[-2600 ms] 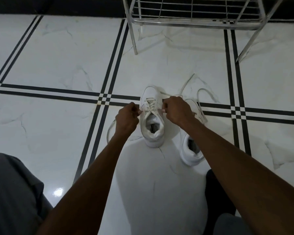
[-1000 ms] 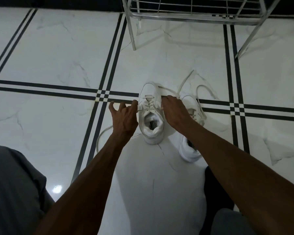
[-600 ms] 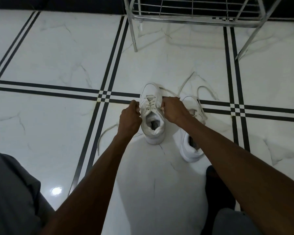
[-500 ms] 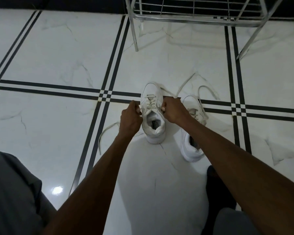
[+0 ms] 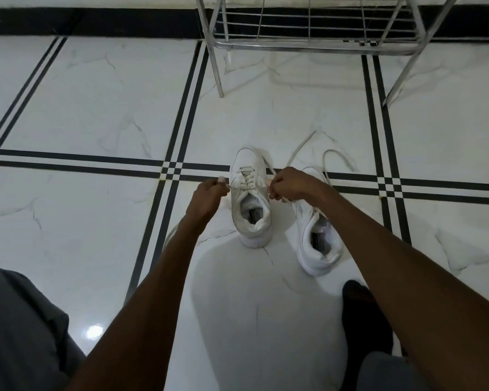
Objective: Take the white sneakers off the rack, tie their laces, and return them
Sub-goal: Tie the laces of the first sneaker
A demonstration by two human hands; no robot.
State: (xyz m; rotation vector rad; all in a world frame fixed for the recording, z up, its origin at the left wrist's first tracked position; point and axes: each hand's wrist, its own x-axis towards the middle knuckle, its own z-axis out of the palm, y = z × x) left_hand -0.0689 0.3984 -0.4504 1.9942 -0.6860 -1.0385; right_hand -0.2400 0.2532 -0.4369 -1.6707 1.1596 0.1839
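Down on a white marble floor point(image 5: 96, 108) with black stripes: two white sneakers, toes pointing away. Between the two hands, the left sneaker point(image 5: 250, 198), upright, top open. Left hand point(image 5: 208, 197) just beside that sneaker's left side, fingers closed, pinching a lace end point(image 5: 222, 179) at the fingertips. Right hand point(image 5: 290, 183) touching the sneaker's right side, fingers curled shut around the other lace point(image 5: 267, 165). Under and behind the right wrist, the right sneaker point(image 5: 318, 238), partly hidden by the forearm, its loose laces point(image 5: 333, 155) trailing on the floor beyond the right hand. Well beyond both hands, near the wall, a metal shoe rack point(image 5: 308, 48) on thin legs. Close to the viewer: grey trousers point(image 5: 20, 328) below the left arm, a dark sock point(image 5: 364, 320) below the right arm.
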